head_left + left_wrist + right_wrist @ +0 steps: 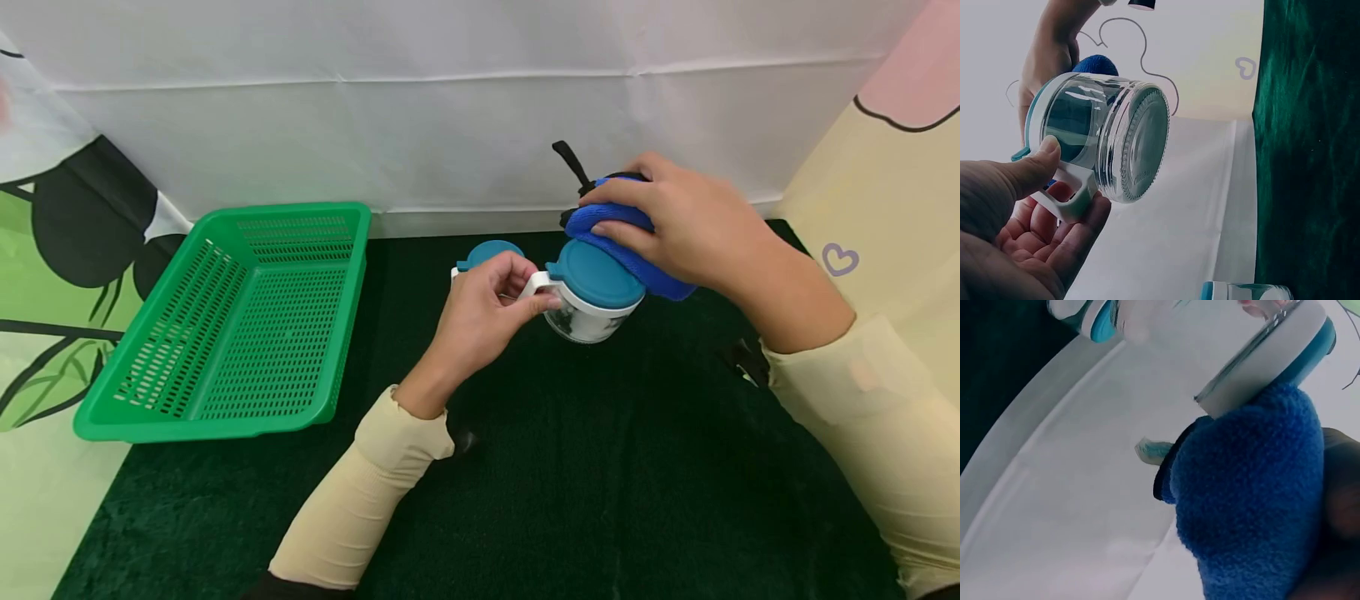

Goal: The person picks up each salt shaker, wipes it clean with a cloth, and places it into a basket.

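Note:
A clear glass jar [1072, 112] with a teal lid [600, 273] and a white handle [1072, 200] is raised off the table, its ribbed base showing in the left wrist view. My left hand [483, 312] grips it by the handle, thumb against the white collar. In my right hand [690, 221] a folded blue cloth [1247, 487] with a black loop is bunched and held against the lid's far right edge. Behind my left hand stands a second jar with a teal lid [495, 252], partly hidden by the fingers.
An open green plastic basket [348, 333] sits on the left of the dark green table cover [570, 483]. A white cloth wall [450, 142] rises along the back, and a printed cream panel [885, 217] borders the right side.

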Demonstrator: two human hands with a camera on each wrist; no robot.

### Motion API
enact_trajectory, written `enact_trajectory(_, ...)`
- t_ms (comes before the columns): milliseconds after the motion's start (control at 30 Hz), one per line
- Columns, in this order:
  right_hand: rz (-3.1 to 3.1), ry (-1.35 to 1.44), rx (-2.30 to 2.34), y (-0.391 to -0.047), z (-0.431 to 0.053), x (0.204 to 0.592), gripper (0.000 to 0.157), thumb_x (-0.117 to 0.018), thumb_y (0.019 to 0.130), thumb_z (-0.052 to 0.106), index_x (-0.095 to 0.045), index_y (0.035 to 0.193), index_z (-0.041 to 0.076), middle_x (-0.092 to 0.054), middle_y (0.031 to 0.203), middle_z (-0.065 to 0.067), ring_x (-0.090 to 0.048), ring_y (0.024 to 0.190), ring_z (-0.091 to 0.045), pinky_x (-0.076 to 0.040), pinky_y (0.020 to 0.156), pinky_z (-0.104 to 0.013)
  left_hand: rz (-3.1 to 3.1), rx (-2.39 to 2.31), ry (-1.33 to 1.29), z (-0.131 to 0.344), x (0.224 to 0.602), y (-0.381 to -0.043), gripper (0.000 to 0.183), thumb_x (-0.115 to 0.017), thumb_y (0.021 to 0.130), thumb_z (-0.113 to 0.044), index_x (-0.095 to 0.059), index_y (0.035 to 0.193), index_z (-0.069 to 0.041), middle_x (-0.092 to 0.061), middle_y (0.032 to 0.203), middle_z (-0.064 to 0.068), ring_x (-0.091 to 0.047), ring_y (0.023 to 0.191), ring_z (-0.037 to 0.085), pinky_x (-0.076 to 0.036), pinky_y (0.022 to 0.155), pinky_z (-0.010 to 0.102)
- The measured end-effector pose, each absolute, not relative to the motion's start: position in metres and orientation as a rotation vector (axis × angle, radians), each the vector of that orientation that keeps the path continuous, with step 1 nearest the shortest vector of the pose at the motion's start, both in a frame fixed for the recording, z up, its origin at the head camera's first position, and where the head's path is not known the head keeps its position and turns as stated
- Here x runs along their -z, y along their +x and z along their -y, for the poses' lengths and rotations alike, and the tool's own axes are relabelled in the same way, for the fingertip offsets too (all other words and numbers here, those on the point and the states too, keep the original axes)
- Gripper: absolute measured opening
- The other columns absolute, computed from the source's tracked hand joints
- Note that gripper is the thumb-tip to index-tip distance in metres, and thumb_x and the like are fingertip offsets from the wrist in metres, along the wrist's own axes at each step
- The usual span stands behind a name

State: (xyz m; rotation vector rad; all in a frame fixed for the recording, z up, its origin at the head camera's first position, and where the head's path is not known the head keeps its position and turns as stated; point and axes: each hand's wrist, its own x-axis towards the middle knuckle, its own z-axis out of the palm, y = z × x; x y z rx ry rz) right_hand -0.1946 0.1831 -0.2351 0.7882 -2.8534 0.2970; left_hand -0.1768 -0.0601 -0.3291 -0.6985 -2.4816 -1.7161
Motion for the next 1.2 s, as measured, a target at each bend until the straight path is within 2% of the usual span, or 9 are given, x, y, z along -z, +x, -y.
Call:
enact_trajectory(167,2.825,0.883,-0.249,-0.193,-0.176,0.234,0.036,-0.061,0.105,0.039,-0.064,0.138,0.028,-0.057,0.134,-0.023,-0.065,0.108,-0.048,-0.055,0.084,-0.066,2.485,1.708,-0.748,0.059,0.333,-0.178,0.019,-0.079,0.094,-0.018,-0.065,0.105,-0.010,-0.070,0.098,-0.001,-0.066,0.087,0.013,-0.058,0.078,0.031)
enact_trajectory(433,2.713,1.011,-0.214,-0.166,-0.161,0.233,0.035,-0.069,0.102,0.032,-0.066,0.136,0.027,-0.058,0.129,-0.022,-0.071,0.096,-0.042,-0.060,0.075,-0.058,2.453,1.693,-0.734,0.056,0.334,-0.178,0.020,-0.079,0.094,-0.019,-0.065,0.104,-0.009,-0.071,0.096,-0.002,-0.067,0.083,0.012,-0.058,0.072,0.031)
enact_trajectory(700,2.603,0.929,-0.272,-0.146,-0.161,0.245,0.039,-0.073,0.099,0.030,-0.066,0.136,0.024,-0.055,0.134,-0.022,-0.066,0.106,-0.042,-0.059,0.076,-0.058,2.455,1.683,-0.667,0.058,0.329,-0.175,0.020,-0.079,0.094,-0.020,-0.066,0.105,-0.009,-0.071,0.095,-0.002,-0.066,0.083,0.011,-0.057,0.073,0.031)
enact_trajectory(900,2.483,0.878,-0.364,-0.139,-0.170,0.258,0.046,-0.078,0.095,0.027,-0.064,0.138,0.027,-0.055,0.137,-0.021,-0.067,0.102,-0.044,-0.059,0.070,-0.059,2.430,1.686,-0.609,0.063,0.326,-0.175,0.021,-0.079,0.094,-0.020,-0.067,0.106,-0.007,-0.071,0.096,-0.001,-0.066,0.083,0.013,-0.057,0.076,0.031)
enact_trajectory(1033,2.487,0.814,-0.412,-0.139,-0.178,0.263,0.050,-0.080,0.093,0.024,-0.062,0.140,0.029,-0.054,0.136,-0.022,-0.067,0.099,-0.046,-0.058,0.074,-0.062,2.409,1.695,-0.609,0.067,0.323,-0.175,0.022,-0.080,0.094,-0.019,-0.067,0.106,-0.008,-0.071,0.095,0.000,-0.064,0.082,0.014,-0.057,0.076,0.033)
enact_trajectory(1200,2.544,0.707,-0.456,-0.145,-0.190,0.268,0.048,-0.076,0.096,0.023,-0.062,0.142,0.031,-0.051,0.139,-0.023,-0.065,0.103,-0.048,-0.056,0.080,-0.066,2.376,1.724,-0.650,0.071,0.323,-0.175,0.020,-0.079,0.094,-0.017,-0.067,0.105,-0.007,-0.070,0.094,0.000,-0.064,0.080,0.016,-0.057,0.075,0.034)
